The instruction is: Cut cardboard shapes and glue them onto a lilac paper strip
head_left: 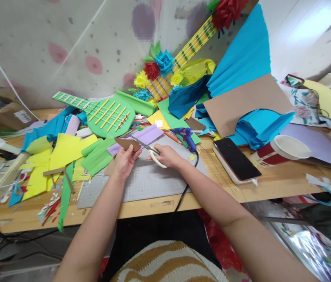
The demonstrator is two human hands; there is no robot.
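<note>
Over the grey cutting mat (150, 184), my left hand (126, 161) is closed on a small brown piece of cardboard (127, 144) that tapers at one end. My right hand (167, 156) grips a pair of scissors (155, 156) by pale loop handles, the blades pointing left toward the cardboard. Whether the blades touch it I cannot tell. Behind both hands lies a strip of purple paper (148, 136). A blue glue gun (187, 137) rests just beyond my right hand, its black cord running over the mat to the table's front edge.
A green paper lute (111, 115) and a yellow one with paper flowers (159, 72) stand at the back. Yellow sheets (65, 150) and green crepe paper (99, 154) lie left. A phone (237, 158), paper cup (283, 150) and large cardboard sheet (247, 102) occupy the right.
</note>
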